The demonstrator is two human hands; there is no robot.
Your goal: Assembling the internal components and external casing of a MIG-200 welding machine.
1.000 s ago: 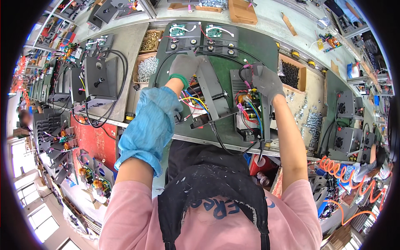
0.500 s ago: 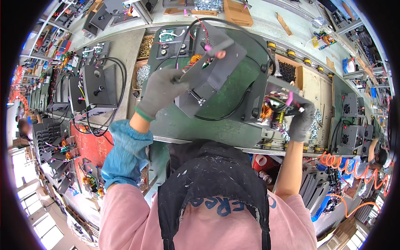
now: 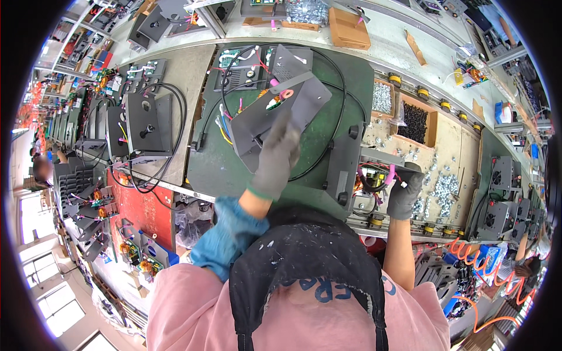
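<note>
My left hand (image 3: 275, 159), in a grey glove with a blue sleeve cover, is over a tilted dark grey sheet-metal casing (image 3: 310, 108). Its fingers are stretched forward and slightly blurred; I see nothing in them. The casing lies on a green mat (image 3: 219, 167), with a pink-sleeved lead and coloured wires inside and a black cable looped around it. To its right stands a second dark metal casing (image 3: 341, 169) with wires and a pink sleeve (image 3: 390, 174) inside. My gloved right hand (image 3: 405, 196) grips the outer edge of its panel, fingertips partly hidden.
Beyond the right casing are a box of black screws (image 3: 414, 121), a box of silver fasteners (image 3: 382, 98) and loose silver fasteners (image 3: 446, 187). More casings (image 3: 146, 126) with cables stand at left. Circuit-board units (image 3: 237, 58) sit at the mat's far edge. An orange coiled hose (image 3: 497, 263) hangs at right.
My left hand has let go of the left casing's edge and moved right and nearer. The right casing, held by my right hand, has shifted nearer and left. The view has shifted slightly.
</note>
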